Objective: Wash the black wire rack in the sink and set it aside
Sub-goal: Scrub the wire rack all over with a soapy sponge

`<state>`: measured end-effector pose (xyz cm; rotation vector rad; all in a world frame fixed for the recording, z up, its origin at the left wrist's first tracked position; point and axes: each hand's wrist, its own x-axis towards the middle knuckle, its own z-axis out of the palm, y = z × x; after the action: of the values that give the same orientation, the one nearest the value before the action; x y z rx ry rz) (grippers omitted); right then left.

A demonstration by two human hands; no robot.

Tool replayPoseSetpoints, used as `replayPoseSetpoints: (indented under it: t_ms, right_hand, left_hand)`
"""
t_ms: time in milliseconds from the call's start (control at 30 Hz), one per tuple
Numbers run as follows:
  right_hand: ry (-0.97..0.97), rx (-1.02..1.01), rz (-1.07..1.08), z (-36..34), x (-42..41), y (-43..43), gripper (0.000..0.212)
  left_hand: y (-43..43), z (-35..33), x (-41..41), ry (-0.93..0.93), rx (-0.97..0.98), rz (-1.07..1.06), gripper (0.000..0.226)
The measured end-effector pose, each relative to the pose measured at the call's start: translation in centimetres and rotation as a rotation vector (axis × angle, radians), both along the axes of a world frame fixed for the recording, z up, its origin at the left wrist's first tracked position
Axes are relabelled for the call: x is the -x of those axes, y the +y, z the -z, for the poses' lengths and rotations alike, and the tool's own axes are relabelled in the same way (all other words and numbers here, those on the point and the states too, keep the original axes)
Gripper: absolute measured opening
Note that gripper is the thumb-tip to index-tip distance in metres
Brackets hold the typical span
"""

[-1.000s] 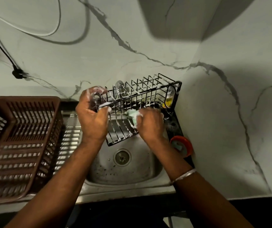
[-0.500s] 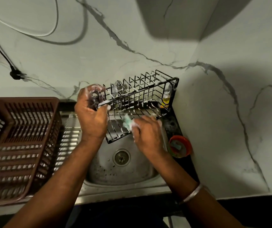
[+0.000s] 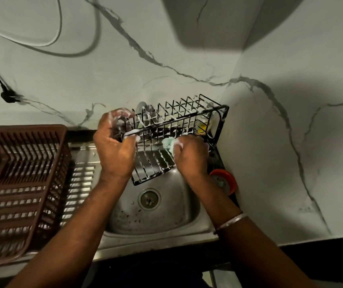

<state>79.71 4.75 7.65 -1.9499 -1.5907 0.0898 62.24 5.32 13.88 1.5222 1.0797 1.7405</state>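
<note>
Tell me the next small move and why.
Probably slide the sponge along the rack's lower wires. The left hand grips the rack's left end above the sink, the right hand presses the sponge there, and foam streaks only some wires.

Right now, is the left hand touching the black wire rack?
Touching. Head view: the left hand grips one soapy end of the black wire rack, fingers curled round its wires.

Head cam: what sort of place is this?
Probably a home kitchen, at the wash-up corner. A steel sink with a ribbed drainboard, a brown slotted basket beside the basin, and a soapy black wire rack held over the basin with a sponge against it.
</note>
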Motion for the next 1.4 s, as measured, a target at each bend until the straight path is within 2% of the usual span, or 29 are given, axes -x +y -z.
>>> replayPoseSetpoints:
  t_ms: [133,233,367,467,600,700,833,933,967,1067,1167,1300,1400]
  right_hand:
    - [-0.043,-0.025,-0.201,-0.9,1.8,-0.3,0.011]
    - [-0.028,0.003,-0.018,-0.9,0.4,0.4,0.013]
    - [-0.032,0.060,-0.128,-0.7,0.4,-0.6,0.018]
    - [0.015,0.034,0.011,-0.3,-1.2,-0.8,0.017]
    - [-0.028,0.052,-0.204,-0.1,-0.3,-2.3,0.018]
    - [0.006,-0.022,-0.009,0.1,-1.5,-1.8,0.019]
    - [-0.071,0.041,-0.172,-0.2,-0.6,-2.9,0.018]
    - [-0.093,0.008,0.047,-0.4,-2.8,-1.4,0.019]
    - [-0.089,0.026,0.051,-0.6,-2.6,-1.2,0.018]
    - [-0.163,0.044,-0.167,-1.0,-0.3,-1.2,0.016]
    - [-0.143,0.052,0.026,-1.0,-0.8,0.1,0.010]
    - [-0.180,0.122,-0.094,-0.9,-0.4,-0.4,0.016]
    - [-0.125,0.194,0.066,-0.7,-2.3,0.0,0.017]
  left_hand:
    - [0.4,0.1,-0.1,0.039,-0.034,0.007,0.039]
    - [0.2,0.2,0.0,0.013,-0.021,-0.021,0.039]
    - [0.4,0.4,0.2,0.019,-0.048,-0.017,0.040]
    - [0.7,0.7,1.0,-0.003,-0.043,-0.038,0.040]
    - [1.0,0.8,1.0,0.002,-0.040,-0.035,0.043]
    - [1.0,0.9,0.8,-0.006,-0.046,-0.042,0.044]
    - [0.9,0.6,0.6,0.015,-0.032,-0.022,0.043]
    - [0.8,0.5,0.6,0.026,-0.029,-0.029,0.042]
    - [0.7,0.4,0.4,0.033,-0.025,-0.022,0.041]
    - [0.3,0.4,-0.2,0.057,-0.020,0.004,0.039]
    - [-0.2,0.1,-0.7,0.064,-0.004,0.010,0.038]
    - [0.1,-0.3,-0.1,0.100,-0.005,-0.009,0.038]
    - [0.5,-0.3,0.7,0.068,-0.004,-0.031,0.040]
